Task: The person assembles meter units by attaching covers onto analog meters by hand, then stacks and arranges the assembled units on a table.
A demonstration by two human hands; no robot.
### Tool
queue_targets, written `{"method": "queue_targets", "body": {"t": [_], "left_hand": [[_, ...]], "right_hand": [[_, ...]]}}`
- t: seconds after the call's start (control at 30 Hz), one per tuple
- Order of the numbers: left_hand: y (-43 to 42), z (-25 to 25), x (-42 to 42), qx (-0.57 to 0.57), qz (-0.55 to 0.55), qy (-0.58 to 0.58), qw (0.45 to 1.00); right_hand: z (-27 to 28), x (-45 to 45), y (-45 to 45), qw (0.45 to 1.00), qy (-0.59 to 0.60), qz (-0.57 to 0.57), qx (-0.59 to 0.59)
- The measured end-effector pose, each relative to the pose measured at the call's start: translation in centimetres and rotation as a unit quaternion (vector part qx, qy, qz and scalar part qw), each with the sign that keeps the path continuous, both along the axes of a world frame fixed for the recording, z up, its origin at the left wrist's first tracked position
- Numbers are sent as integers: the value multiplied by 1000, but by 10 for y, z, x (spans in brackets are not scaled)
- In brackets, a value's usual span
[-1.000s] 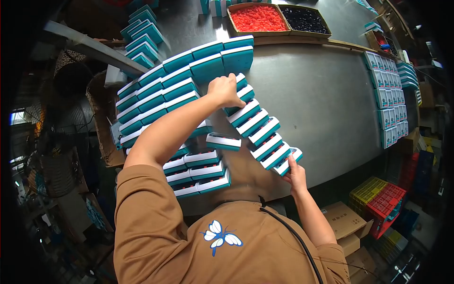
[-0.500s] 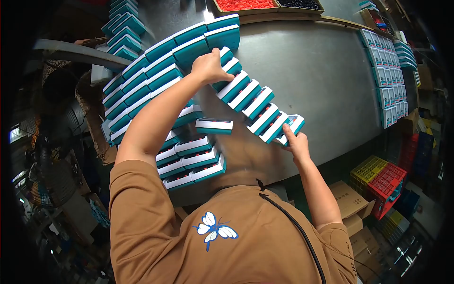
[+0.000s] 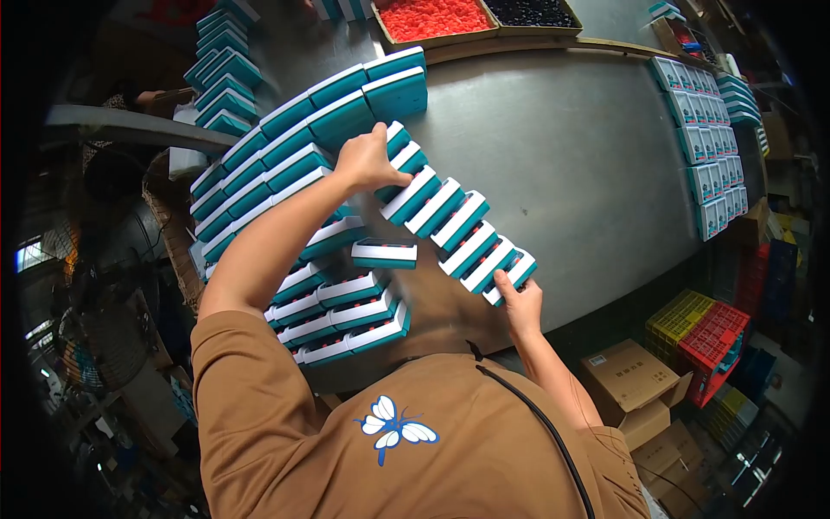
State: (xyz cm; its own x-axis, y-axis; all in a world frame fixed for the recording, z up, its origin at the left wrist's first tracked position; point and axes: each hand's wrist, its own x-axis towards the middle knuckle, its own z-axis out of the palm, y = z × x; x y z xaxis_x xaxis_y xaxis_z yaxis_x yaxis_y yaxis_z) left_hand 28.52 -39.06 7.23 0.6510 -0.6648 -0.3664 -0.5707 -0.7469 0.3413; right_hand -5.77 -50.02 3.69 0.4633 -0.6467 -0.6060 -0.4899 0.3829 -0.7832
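A slanting row of small teal-and-white boxes lies across the metal table between my hands. My left hand grips its upper end, thumb on the near side and fingers bent over the far side. At the lower right end, my right hand holds the last box, its thumb on the white edge. Red and dark bits show in the boxes' open sides. One separate box lies just left of the row. Stacked teal-and-white boxes stand in tiers beyond my left forearm, and more boxes are stacked nearer my body.
Trays of red pieces and black pieces sit at the back. Packed boxes are stacked at the table's right end. Cardboard cartons and red and yellow crates stand on the floor at right.
The row has come nearer to my body, both hands moving with it. The end box at my right hand, skewed before, now lines up more closely with the others. The view has shifted slightly.
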Motion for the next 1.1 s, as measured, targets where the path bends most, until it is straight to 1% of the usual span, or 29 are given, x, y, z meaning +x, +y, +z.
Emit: {"method": "queue_targets", "body": {"t": [0.13, 0.2, 0.3, 0.43, 0.47, 0.5, 0.53, 0.57, 0.63, 0.67, 0.73, 0.8, 0.87, 0.9, 0.93, 1.03, 1.07, 1.1], "left_hand": [[0, 10, -8, -29, 2, -15, 999], [0, 18, -9, -41, 2, -22, 999], [-3, 46, -8, -66, 2, -34, 997], [-11, 103, 8, -132, 16, -91, 987], [-11, 112, 18, -171, 13, -147, 974], [-11, 128, 31, -183, 20, -168, 969], [-11, 144, 46, -194, 27, -190, 962], [-10, 155, 63, -203, 33, -220, 953], [-8, 180, 107, -214, 47, -261, 940], [-5, 191, 130, -216, 48, -291, 931], [4, 241, 146, -201, 105, -247, 942], [8, 238, 200, -171, 143, -293, 930], [11, 242, 231, -134, 155, -297, 933], [14, 237, 248, -123, 158, -296, 934], [18, 229, 267, -112, 165, -297, 934], [29, 199, 319, -86, 187, -279, 938], [36, 166, 363, -85, 156, -310, 934], [40, 153, 373, -82, 180, -299, 934]], "right_hand": [[4, -5, 8, 999, -22, -28, 27], [6, -10, 11, 999, -9, -28, 16], [29, -8, 6, 998, -50, -37, 10], [76, 14, -26, 995, -75, -5, -68], [89, 28, -35, 992, -90, 2, -89], [99, 46, -44, 984, -108, 21, -139], [104, 64, -58, 981, -115, 38, -154], [116, 88, -67, 979, -122, 54, -155], [132, 146, -77, 970, -175, 40, -164], [135, 174, -82, 966, -189, 51, -166], [133, 230, -91, 962, -218, 68, -151], [133, 286, -89, 957, -248, 83, -126], [122, 333, -88, 954, -262, 109, -95], [108, 355, -93, 956, -243, 132, -96], [111, 372, -83, 953, -268, 121, -73], [96, 419, -82, 957, -233, 168, -49], [92, 432, -83, 956, -224, 185, -40], [86, 444, -85, 955, -214, 202, -29]]}}
